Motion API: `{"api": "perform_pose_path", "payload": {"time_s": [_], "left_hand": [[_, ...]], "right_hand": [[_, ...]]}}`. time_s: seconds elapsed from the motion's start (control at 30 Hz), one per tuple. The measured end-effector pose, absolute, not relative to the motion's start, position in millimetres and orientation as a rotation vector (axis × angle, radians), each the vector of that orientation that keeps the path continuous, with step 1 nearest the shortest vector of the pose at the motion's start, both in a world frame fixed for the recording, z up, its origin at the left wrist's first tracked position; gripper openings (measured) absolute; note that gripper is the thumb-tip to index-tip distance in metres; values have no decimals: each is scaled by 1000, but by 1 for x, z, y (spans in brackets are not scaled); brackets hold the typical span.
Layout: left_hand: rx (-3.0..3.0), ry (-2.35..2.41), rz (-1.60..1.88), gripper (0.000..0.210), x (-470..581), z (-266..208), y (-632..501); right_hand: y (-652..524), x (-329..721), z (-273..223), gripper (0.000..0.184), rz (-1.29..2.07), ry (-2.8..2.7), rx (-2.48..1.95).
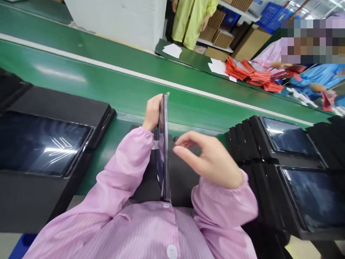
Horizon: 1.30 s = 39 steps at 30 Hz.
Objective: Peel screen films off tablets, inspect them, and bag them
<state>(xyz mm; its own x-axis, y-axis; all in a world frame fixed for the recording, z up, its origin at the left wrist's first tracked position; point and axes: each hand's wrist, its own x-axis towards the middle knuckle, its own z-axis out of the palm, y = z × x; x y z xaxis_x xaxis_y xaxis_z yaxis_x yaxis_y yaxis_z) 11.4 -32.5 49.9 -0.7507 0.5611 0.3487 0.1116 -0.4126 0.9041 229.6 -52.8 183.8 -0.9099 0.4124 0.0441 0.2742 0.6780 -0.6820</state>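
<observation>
A thin dark tablet (166,154) stands on edge in front of me, seen almost side-on. My left hand (153,111) grips it near its far end, fingers mostly behind it. A small clear tab shows at the tablet's far top corner. To the right of the tablet, apart from it, is my right hand (208,156). Its thumb and forefinger curve into a ring with their tips close together, and nothing shows between them. Below lies a black foam tray (183,180), partly covered by my sleeves and the tablet.
At left, black foam trays (61,102) are stacked, one bearing a tablet (45,142). Stacked foam trays at right carry tablets (291,136). Beyond runs a green conveyor (129,88) with a white line. Red pouches (258,77) lie across it, near other people; someone in yellow (185,21) stands behind.
</observation>
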Motion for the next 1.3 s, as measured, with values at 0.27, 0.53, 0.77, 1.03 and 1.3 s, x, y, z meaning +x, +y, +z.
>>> {"api": "perform_pose_path", "payload": {"time_s": [0.27, 0.53, 0.77, 1.03, 1.3], "left_hand": [[972, 1483, 2304, 45, 4, 33, -21], [914, 1521, 2300, 45, 2, 30, -20], [948, 1494, 2301, 45, 7, 38, -24], [1008, 1477, 2280, 55, 23, 60, -35], [1098, 1343, 2301, 59, 36, 75, -43]], "right_hand": [[-21, 189, 139, 42, 1655, -2705, -342], [-2, 176, 117, 39, 2156, -2378, -59], [5, 173, 109, 27, 2271, -2264, 118], [10, 178, 112, 21, 2268, -2312, 272], [0, 190, 130, 17, 1963, -2456, 334]]}}
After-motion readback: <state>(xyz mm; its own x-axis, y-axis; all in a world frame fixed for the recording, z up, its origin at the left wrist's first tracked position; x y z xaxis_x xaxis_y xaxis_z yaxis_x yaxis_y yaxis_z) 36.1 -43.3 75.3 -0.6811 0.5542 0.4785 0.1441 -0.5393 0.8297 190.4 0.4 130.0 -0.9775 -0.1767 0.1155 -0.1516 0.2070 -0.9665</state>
